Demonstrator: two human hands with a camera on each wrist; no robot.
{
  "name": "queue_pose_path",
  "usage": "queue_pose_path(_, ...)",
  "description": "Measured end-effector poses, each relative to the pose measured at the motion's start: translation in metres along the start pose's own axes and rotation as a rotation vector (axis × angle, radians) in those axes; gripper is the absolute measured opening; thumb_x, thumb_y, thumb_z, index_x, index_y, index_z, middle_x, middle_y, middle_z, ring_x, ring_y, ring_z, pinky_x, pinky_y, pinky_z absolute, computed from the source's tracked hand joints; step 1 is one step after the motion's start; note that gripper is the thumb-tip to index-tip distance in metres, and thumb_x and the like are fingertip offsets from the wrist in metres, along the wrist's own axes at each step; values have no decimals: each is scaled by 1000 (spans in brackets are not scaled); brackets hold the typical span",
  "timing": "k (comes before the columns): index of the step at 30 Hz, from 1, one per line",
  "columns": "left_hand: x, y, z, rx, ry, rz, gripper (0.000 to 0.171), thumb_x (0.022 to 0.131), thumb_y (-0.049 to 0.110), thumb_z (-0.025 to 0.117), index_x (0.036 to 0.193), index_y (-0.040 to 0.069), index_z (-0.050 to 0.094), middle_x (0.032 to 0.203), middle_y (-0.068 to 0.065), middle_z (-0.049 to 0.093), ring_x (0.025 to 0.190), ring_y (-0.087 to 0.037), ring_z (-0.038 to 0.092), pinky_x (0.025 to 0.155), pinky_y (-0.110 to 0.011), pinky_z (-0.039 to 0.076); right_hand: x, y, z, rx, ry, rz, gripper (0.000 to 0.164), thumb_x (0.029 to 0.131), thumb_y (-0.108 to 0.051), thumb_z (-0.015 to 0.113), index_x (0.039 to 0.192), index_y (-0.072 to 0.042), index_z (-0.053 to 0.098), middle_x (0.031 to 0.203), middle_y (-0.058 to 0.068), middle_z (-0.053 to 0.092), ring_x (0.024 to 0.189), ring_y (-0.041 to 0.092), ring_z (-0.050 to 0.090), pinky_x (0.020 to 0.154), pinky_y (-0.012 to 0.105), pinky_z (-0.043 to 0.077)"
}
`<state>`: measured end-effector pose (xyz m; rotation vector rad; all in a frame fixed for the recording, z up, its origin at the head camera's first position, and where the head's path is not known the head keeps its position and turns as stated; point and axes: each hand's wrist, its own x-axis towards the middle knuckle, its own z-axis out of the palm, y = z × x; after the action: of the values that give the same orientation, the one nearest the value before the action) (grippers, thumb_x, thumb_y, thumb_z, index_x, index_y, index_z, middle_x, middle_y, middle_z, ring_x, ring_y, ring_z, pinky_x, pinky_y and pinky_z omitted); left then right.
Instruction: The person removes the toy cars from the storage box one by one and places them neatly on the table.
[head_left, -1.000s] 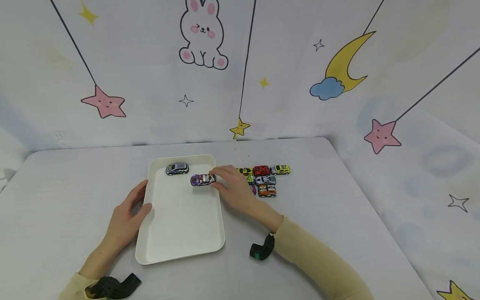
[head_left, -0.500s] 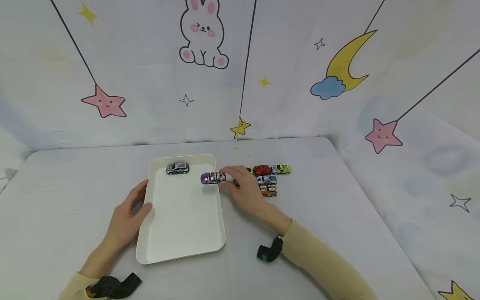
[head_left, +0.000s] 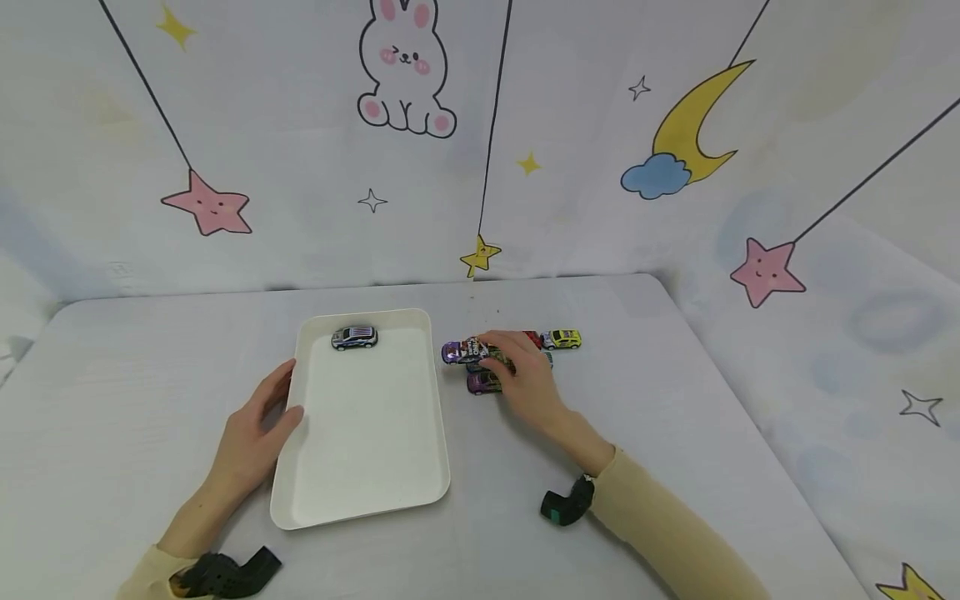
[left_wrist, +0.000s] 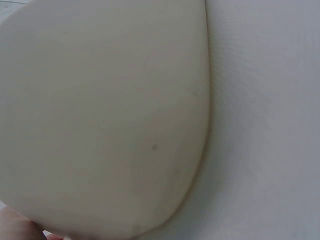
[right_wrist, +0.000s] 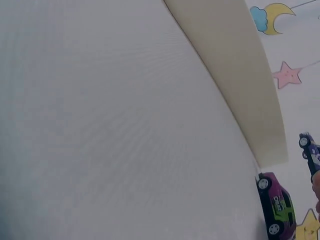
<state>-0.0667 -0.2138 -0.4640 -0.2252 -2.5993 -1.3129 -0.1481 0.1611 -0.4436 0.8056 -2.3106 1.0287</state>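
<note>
My right hand (head_left: 528, 383) pinches a purple toy car (head_left: 461, 351) with a printed roof by its right end, just right of the tray. In the right wrist view this car (right_wrist: 311, 152) is raised, with a fingertip at its lower end. Below the hand are a purple-and-green toy car (right_wrist: 277, 206), a red toy car (head_left: 533, 337) and a yellow toy car (head_left: 561, 339); the hand hides others. My left hand (head_left: 251, 437) holds the left side of a white tray (head_left: 367, 433), thumb over its rim. A silver-blue toy car (head_left: 355, 337) sits in the tray's upper left.
A white-covered table (head_left: 622, 400) bears the tray and cars. Behind it stands a wall covering (head_left: 315, 208) printed with a rabbit, stars and a moon. Dark cameras (head_left: 567, 502) are strapped at both wrists. The tray's low wall (right_wrist: 235, 75) crosses the right wrist view.
My right hand has carried the purple toy car rightward, out from above the tray to the group of cars. The left hand and tray stay put.
</note>
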Motion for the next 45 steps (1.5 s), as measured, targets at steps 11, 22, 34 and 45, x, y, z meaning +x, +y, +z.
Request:
queue_pose_path(11,0,1,-1,-3,0,-10,62,99,16,59,156,26,35,148,-19,50,125,17,39,91,1,27,-12,18,-20,-16,34,54,34,85,0,75,119,-3,69,117,10,70,112,26,62,98,36,48)
queue_pose_path(22,0,1,-2,13,1,-12,62,99,16,59,156,26,35,148,-19,51,125,16,40,92,1,26,-35,40,-53,-56,128,88,37,83,6,74,120,0,69,119,16,68,115,31,60,101,27,43)
queue_pose_path(34,0,0,0,14,-6,-26,62,100,17,58,156,28,34,149,-18,51,130,4,45,92,0,27,-55,63,-82,-136,158,180,37,81,8,75,117,-1,70,115,14,70,109,31,62,100,17,39)
queue_pose_path(45,1,2,0,2,-10,-27,62,100,17,59,156,27,35,148,-17,51,127,11,43,92,0,27,-65,78,-91,-150,161,208,36,82,9,74,117,0,70,111,16,71,100,31,64,93,16,41)
